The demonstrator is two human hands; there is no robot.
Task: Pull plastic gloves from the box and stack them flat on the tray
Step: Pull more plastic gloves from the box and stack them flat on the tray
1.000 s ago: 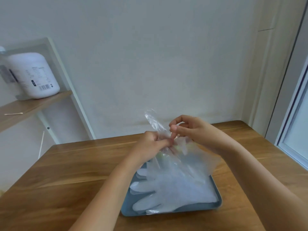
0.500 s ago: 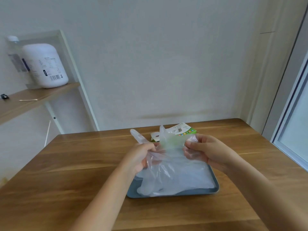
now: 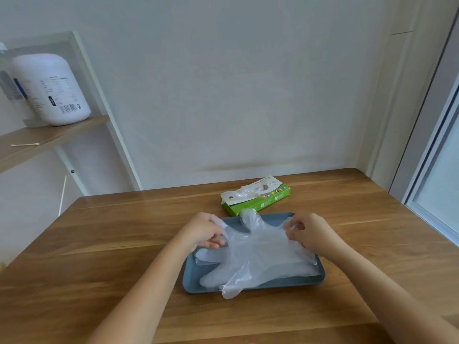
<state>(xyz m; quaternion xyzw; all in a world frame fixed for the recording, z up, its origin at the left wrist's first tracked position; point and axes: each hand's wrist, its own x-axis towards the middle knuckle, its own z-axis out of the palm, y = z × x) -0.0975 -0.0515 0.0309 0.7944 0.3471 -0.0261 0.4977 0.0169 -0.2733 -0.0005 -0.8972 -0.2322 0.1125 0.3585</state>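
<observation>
From my seat at the remote console, I read this as mid-task, with the current glove almost placed. My left hand (image 3: 201,232) has its fingers curled in a pinch on one edge of a thin, clear plastic glove (image 3: 258,242), and my right hand (image 3: 310,233) pinches the opposite edge the same way. The film is spread between them over the slate-blue rectangular plastic tray (image 3: 188,281).

The left hand sits at about 10 o'clock on the tray and the right at about 2 o'clock. One glove finger sticks up toward 12 o'clock. Another droops over the near rim at about 6 o'clock, so the glove is not lying flat or fully inside yet.

Under it, a few more clear gloves (image 3: 208,256) lie layered in the tray with their fingers pointing to 9 o'clock. I can't count them through the film. Some stacking is plainly done.

Just beyond the tray at 12 o'clock lies the green-and-white cardboard glove box (image 3: 258,197), flat on the brown wooden table (image 3: 111,244). A tuft of clear plastic (image 3: 238,194) pokes from its opening, so I judge more gloves are left to pull — how many, I can't tell.

What remains for this glove, as I see it, is to lower it, square it over the pile, tuck in the overhanging finger and let go.
</observation>
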